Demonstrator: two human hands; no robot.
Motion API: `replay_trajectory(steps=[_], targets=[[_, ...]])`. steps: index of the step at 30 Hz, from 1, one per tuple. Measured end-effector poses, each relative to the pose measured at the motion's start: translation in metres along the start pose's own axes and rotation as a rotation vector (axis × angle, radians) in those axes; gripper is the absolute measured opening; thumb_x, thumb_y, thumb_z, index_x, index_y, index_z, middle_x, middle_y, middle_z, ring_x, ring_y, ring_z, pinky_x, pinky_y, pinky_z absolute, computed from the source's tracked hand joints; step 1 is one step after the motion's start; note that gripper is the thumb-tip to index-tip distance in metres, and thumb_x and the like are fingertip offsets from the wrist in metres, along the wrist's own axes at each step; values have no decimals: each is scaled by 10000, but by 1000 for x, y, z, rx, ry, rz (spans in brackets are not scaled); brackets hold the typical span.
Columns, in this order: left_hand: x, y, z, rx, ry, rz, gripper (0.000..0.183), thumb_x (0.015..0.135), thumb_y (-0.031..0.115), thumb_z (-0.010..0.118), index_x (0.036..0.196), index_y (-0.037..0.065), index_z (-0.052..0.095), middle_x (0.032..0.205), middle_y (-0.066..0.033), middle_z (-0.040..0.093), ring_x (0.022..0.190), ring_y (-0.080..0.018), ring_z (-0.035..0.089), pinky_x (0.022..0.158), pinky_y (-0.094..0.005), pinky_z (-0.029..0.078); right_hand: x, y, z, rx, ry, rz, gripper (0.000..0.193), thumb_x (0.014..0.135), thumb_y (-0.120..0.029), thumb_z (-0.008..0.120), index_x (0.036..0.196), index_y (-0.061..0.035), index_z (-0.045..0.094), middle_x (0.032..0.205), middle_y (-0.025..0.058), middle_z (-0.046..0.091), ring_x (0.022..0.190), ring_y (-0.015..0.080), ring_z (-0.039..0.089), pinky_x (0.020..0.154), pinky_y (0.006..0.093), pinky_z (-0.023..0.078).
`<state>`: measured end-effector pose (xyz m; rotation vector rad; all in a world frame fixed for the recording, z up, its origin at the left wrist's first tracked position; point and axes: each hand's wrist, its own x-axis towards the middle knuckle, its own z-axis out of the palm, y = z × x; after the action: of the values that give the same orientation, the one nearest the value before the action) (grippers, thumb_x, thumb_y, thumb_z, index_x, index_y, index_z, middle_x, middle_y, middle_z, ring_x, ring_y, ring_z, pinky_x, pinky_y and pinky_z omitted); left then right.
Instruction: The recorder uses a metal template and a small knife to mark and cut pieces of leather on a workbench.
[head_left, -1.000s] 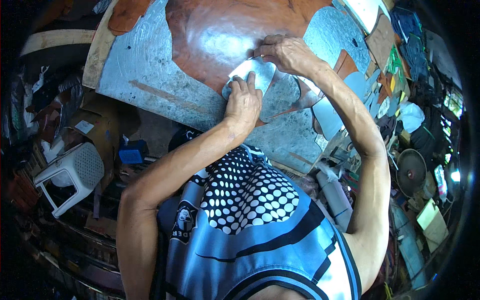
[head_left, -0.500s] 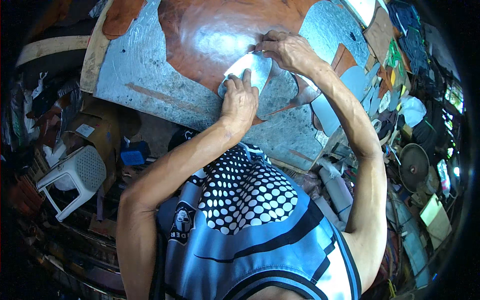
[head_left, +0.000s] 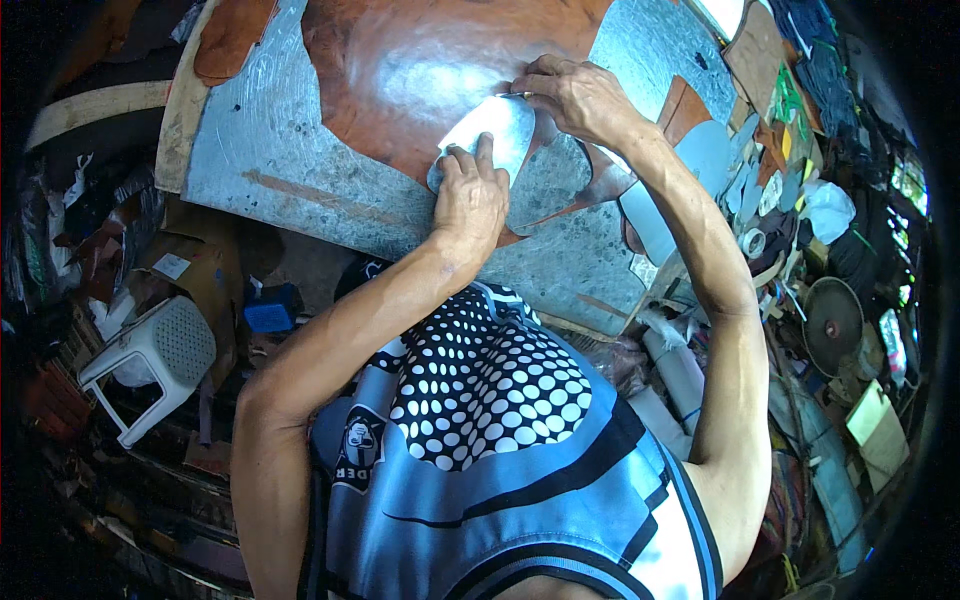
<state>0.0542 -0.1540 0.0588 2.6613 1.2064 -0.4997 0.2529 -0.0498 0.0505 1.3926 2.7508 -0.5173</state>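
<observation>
Grey surface (head_left: 275,130), brown leather (head_left: 355,80) | pale template (head_left: 509,122) is pressed by loosely spread left hand (head_left: 470,198) | slim tool (head_left: 518,95) seems pinched in right hand (head_left: 582,97) | tracing/cutting presumed; steady pressure needed next

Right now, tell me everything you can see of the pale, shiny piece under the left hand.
The pale, shiny piece looks thin, flat and smooth, with a rounded outline and a bright, silvery-white glare; its material is unclear. It lies over the edge area of the brown, leather-like sheet, slanting from lower left to upper right. Fingers of the left hand rest on it, hiding part of its lower side. The right hand is at its upper right end; whether it touches is unclear.
</observation>
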Motion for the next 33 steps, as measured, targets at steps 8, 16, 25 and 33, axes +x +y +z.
replay_trajectory(steps=[8,16,25,33], targets=[[1,0,-1,-18,-16,-11,248,838,154,618,1050,32,656,1462,-219,413,1143,-399,559,891,-440,457,-6,2,2,28,23,10,267,860,-218,645,1121,-192,702,1112,14,684,935,264,677,775,391,557],[3,0,0,29,-66,18,337,864,213,615,1150,37,644,1418,-236,403,1138,-402,550,862,-431,458,-12,6,2,17,-64,49,290,911,-259,576,1168,-163,671,1253,12,636,1064,260,640,850,373,545],[1,0,-4,31,-7,-2,308,825,159,638,1110,42,638,1464,-210,415,1117,-381,577,873,-435,470,-30,3,6,88,12,96,296,888,-223,602,1162,-141,677,1235,49,641,1003,284,665,848,401,550],[2,0,-4,67,11,-8,483,824,165,638,1283,58,532,1418,-202,433,1060,-341,585,867,-414,461,-40,-19,5,206,46,263,275,902,-192,589,1144,-90,668,1153,86,649,946,316,665,817,409,549]])
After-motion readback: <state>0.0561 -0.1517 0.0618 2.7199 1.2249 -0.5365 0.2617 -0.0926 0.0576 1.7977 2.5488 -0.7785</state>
